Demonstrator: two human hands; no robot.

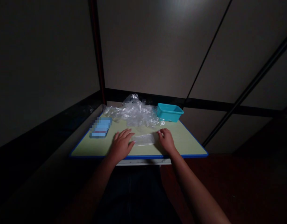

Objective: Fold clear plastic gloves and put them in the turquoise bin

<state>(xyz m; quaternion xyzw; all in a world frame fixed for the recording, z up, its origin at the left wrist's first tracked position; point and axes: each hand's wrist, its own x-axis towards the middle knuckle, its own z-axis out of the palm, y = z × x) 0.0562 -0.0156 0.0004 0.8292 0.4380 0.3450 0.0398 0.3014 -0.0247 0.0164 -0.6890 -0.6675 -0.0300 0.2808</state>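
A flat, clear plastic bag lies near the front of the small table, between my two hands. My left hand rests at the bag's left end, fingers spread and palm down. At the opposite end, my right hand has its fingers curled in, with thumb and forefinger together at the bag's edge. A heap of crumpled clear plastic is just beyond both hands.
The pale table has a blue edge. A turquoise plastic basket stands at its back right. On the left lies a blurred-out blue rectangular object. Wall panels rise close behind the table.
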